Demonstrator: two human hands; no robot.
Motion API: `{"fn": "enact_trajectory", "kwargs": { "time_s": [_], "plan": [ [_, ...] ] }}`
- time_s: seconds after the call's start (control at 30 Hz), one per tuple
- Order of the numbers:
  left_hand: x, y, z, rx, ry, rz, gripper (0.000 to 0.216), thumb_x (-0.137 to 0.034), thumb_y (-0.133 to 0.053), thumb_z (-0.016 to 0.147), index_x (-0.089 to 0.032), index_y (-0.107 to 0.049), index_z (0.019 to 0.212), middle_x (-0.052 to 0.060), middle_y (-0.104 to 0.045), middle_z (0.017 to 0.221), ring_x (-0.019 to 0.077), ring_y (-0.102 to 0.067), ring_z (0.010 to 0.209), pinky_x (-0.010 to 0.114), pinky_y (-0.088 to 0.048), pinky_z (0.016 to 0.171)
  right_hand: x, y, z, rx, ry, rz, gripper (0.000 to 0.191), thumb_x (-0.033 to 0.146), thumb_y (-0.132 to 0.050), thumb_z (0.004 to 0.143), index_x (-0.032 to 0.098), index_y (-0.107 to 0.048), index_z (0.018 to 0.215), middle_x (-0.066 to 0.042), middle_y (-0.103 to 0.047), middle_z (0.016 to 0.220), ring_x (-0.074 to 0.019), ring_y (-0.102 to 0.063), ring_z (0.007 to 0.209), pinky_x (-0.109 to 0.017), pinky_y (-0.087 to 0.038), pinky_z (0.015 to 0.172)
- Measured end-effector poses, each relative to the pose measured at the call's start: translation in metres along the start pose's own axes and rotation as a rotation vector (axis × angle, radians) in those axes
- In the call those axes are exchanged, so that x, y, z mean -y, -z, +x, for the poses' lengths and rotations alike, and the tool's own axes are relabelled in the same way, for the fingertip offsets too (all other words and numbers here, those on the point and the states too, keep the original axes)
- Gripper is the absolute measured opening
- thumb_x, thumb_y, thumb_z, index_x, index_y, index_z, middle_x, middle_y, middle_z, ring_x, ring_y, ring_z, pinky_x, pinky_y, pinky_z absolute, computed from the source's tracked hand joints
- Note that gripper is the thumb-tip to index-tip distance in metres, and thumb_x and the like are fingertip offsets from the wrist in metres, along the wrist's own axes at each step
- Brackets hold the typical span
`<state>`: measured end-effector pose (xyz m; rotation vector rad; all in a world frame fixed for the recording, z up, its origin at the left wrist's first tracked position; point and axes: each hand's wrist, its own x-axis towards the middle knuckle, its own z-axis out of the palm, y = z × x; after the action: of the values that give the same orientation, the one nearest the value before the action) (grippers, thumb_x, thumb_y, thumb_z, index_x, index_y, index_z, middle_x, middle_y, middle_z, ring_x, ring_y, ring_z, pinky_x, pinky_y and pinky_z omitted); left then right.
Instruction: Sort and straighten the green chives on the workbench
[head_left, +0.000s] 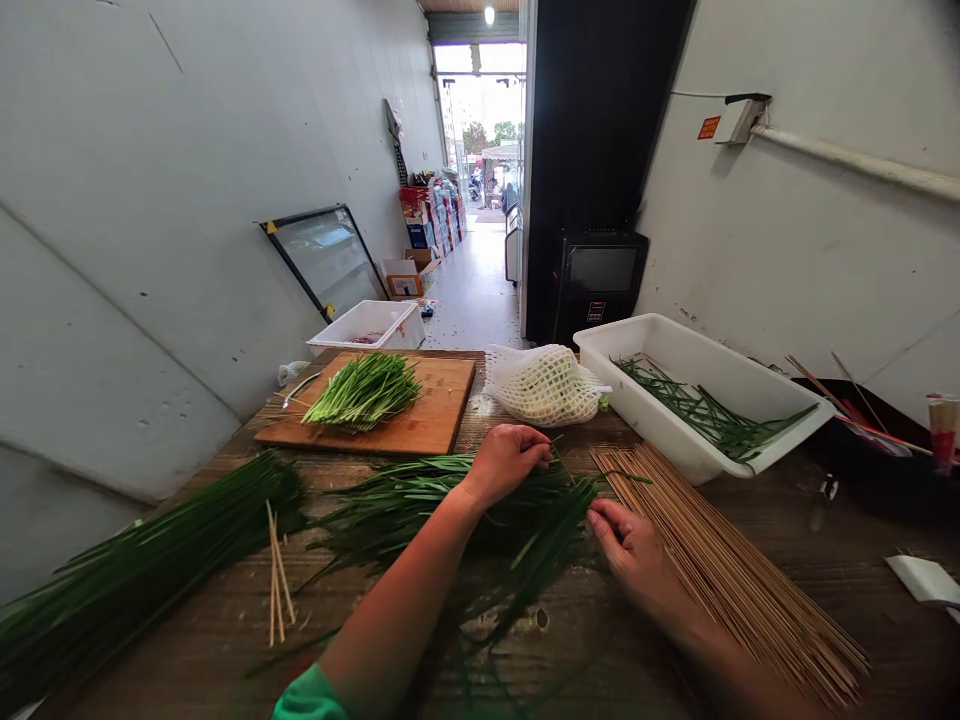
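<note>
My left hand (510, 465) is closed, its fingertips pressed together over the pile of garlic chives (405, 490) in the middle of the table. A thin strand or stick shows at its fingertips; I cannot make out which. My right hand (634, 545) pinches the end of a small bunch of garlic chives (536, 560), whose long green leaves trail down toward the near edge, slightly blurred. Just to the right of that hand lies a large bundle of bamboo skewers (735, 570). A few short sticks (277, 590) lie left of my left forearm.
A wooden cutting board (442, 400) at the back left bears cut green stems (364, 390). A thicker chive bundle (150, 570) lies at left. A net-wrapped vegetable (544, 385) and a white bin (787, 440) with loose chives stand behind. A white foam box (409, 328) sits beyond the table.
</note>
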<state>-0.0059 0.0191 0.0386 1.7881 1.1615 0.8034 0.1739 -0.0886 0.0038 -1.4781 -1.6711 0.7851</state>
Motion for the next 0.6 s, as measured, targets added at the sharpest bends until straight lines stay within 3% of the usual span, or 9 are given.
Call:
{"fn": "enact_trajectory", "kwargs": {
  "time_s": [0.47, 0.6],
  "plan": [
    [-0.008, -0.005, -0.005, -0.011, -0.129, 0.251, 0.013, -0.020, -0.059, 0.078, -0.016, -0.070, 0.079, 0.002, -0.071, 0.073, 0.0133, -0.064, 0.069, 0.021, -0.047, 0.066, -0.001, 0.000, -0.001, -0.003, -0.032, 0.013, 0.033, 0.041, -0.038, 0.089, 0.016, -0.057, 0.077, -0.001, -0.053, 0.064, -0.0138, -0.050, 0.060, -0.023, -0.037, 0.052],
    [-0.014, -0.005, -0.010, 0.252, -0.277, 0.296, 0.016, -0.020, -0.059, 0.079, -0.017, -0.073, 0.087, 0.002, -0.073, 0.084, 0.0129, -0.064, 0.076, 0.020, -0.045, 0.071, -0.003, 0.000, 0.000, -0.015, -0.059, 0.037, 0.034, 0.043, -0.040, 0.088, 0.016, -0.058, 0.079, -0.001, -0.052, 0.063, -0.0123, -0.046, 0.055, -0.022, -0.033, 0.048]
  ]
}}
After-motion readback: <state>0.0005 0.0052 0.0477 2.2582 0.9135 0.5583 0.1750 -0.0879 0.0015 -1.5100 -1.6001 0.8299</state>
